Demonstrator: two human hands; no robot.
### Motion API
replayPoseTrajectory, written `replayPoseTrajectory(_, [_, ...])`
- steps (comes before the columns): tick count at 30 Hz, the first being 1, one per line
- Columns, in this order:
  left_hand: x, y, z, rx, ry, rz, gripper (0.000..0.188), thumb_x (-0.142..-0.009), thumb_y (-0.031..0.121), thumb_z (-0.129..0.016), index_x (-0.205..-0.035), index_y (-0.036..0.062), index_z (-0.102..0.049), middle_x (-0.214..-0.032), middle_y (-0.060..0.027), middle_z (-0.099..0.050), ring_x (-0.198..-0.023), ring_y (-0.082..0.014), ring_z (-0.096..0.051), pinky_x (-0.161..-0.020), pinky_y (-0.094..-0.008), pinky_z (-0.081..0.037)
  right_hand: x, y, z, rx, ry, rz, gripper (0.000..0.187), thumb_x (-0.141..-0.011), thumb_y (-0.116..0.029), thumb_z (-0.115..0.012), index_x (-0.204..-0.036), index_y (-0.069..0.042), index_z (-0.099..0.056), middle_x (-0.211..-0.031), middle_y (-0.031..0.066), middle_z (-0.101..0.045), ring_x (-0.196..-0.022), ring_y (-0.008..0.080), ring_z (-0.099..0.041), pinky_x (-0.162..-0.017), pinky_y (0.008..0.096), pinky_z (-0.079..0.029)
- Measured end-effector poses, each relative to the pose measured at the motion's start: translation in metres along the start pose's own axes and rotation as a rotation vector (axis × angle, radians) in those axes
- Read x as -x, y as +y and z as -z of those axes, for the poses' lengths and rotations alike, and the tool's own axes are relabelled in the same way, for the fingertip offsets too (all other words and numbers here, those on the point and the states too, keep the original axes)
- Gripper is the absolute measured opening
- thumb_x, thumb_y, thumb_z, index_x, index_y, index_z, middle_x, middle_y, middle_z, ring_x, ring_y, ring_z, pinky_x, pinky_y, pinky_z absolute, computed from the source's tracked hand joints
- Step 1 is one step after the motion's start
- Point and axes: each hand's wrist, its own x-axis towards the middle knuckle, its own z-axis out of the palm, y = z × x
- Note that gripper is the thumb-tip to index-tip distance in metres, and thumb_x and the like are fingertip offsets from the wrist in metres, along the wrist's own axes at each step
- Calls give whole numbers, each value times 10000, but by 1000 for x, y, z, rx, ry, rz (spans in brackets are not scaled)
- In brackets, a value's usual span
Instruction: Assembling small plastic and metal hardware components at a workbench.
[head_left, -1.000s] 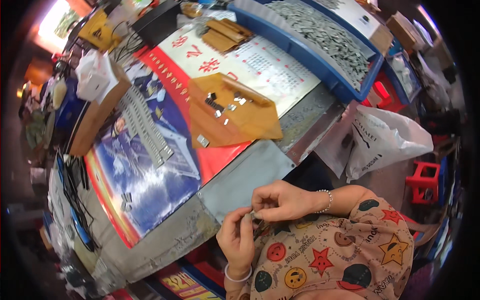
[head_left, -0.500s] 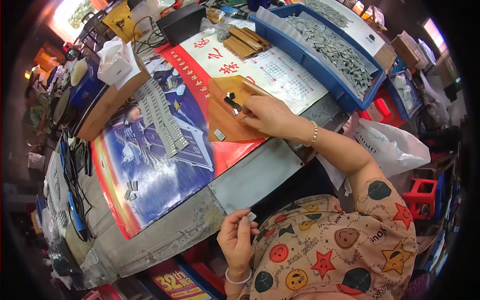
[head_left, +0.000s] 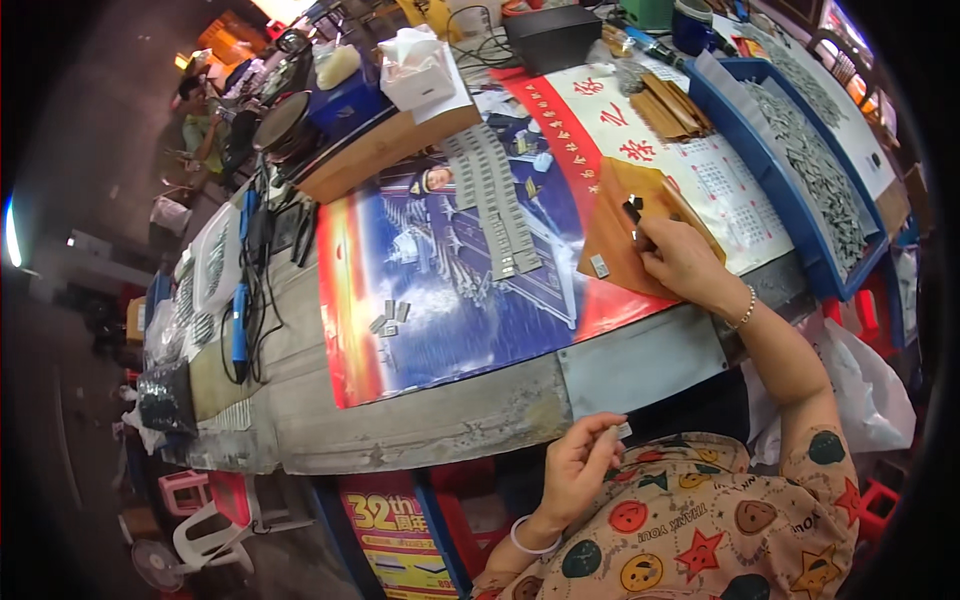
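Observation:
My left hand (head_left: 578,470) is low by the table's front edge, thumb and fingers pinched on a small silvery metal piece (head_left: 622,430). Farther forward, my right hand (head_left: 690,265) rests over an orange translucent film sheet (head_left: 612,232), its fingertips closed beside several small black pieces (head_left: 633,207). Whatever those fingertips hold is hidden. A small silvery rectangle (head_left: 599,265) lies on the film's near left part. Left of the film, long rows of grey metal pieces (head_left: 492,205) lie on a colourful poster (head_left: 450,340), and a few loose grey pieces (head_left: 390,318) sit nearer me.
At the right stands a blue bin (head_left: 720,110) full of grey metal pieces. Brown film strips (head_left: 672,108) lie near it. A black box (head_left: 553,40), a wooden box (head_left: 385,150) and a tissue box (head_left: 415,75) stand behind. A blue-handled tool (head_left: 240,325) with cables lies left. Another person (head_left: 205,135) is far back.
The view has swung left, so the table appears farther right. My left hand keeps its pinch on the metal piece; my right hand stays over the film by the black pieces.

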Motion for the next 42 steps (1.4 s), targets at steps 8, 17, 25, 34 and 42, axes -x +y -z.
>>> replayPoseTrajectory(8, [4,0,-5,4,-24,20,164,-942,75,-556,-1061,-25,-611,-762,-22,-617,-641,-37,-550,-572,-169,-433,11,-24,21,-145,48,-92,94,-777,-35,-618,-834,-4,-550,-743,126,-605,-668,267,-590,-614,354,-449])
replayPoseTrajectory(17, [-1,1,-19,-57,-19,84,112,-921,56,-588,-996,-17,-627,-754,-14,-613,-603,-33,-531,-524,-166,-410,82,-69,35,-813,-193,-254,112,-863,-5,-594,-971,21,-610,-862,40,-629,-750,74,-582,-658,219,-484])
replayPoseTrajectory(25, [-4,19,-36,-78,118,17,167,-892,6,-584,-1048,-32,-625,-730,2,-590,-581,-26,-532,-479,-143,-390,112,-73,28,-1089,-311,-317,117,-905,-21,-559,-1014,1,-523,-877,35,-585,-706,76,-569,-623,226,-491])
replayPoseTrajectory(34, [-6,18,-46,-267,104,-84,177,-902,33,-593,-1060,-40,-624,-713,6,-586,-591,-22,-521,-486,-152,-385,120,-82,37,-803,-332,-181,137,-871,-15,-564,-988,-3,-495,-775,109,-607,-673,199,-631,-603,309,-496])
replayPoseTrajectory(42, [-8,16,-48,-658,122,-339,66,-890,18,-600,-920,-41,-600,-667,-10,-596,-573,-18,-510,-514,-173,-412,126,-86,30,-631,-294,-47,144,-880,-46,-561,-1001,4,-500,-772,135,-622,-682,266,-643,-601,333,-496])
